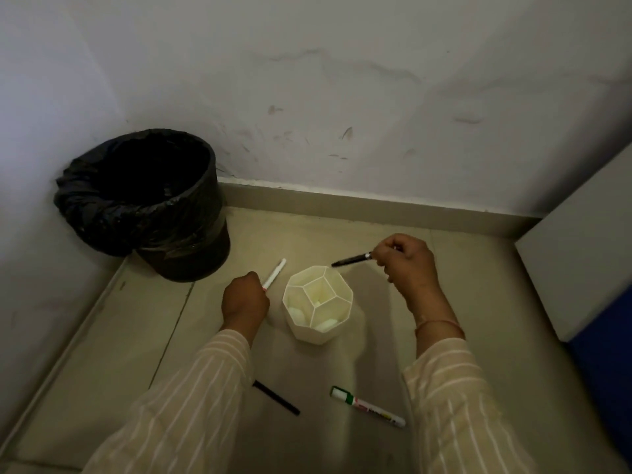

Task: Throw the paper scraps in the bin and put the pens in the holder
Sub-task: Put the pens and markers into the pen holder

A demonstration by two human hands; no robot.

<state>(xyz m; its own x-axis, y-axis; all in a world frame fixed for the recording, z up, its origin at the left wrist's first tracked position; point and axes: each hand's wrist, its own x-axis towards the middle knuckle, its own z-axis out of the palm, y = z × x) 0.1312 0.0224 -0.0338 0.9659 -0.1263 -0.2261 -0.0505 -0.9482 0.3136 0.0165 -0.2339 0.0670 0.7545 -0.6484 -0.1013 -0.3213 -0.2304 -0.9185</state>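
A white, many-sided pen holder (pixel 301 328) with inner dividers stands on the floor between my hands. My left hand (pixel 243 301) grips a white pen (pixel 275 273) just left of the holder. My right hand (pixel 408 263) holds a black pen (pixel 352 259) above the holder's far right rim, its tip pointing left. A second black pen (pixel 277 398) and a white marker with a green band (pixel 367 406) lie on the floor nearer to me. Pale pieces show inside the holder's compartments; what they are is unclear. The black-lined bin (pixel 143 200) stands in the far left corner.
The wall (pixel 342 97) and its skirting close off the far side, and another wall runs down the left. A white and blue cabinet (pixel 581 268) stands to the right. Beige floor tiles (pixel 102 371) stretch out left of my sleeve.
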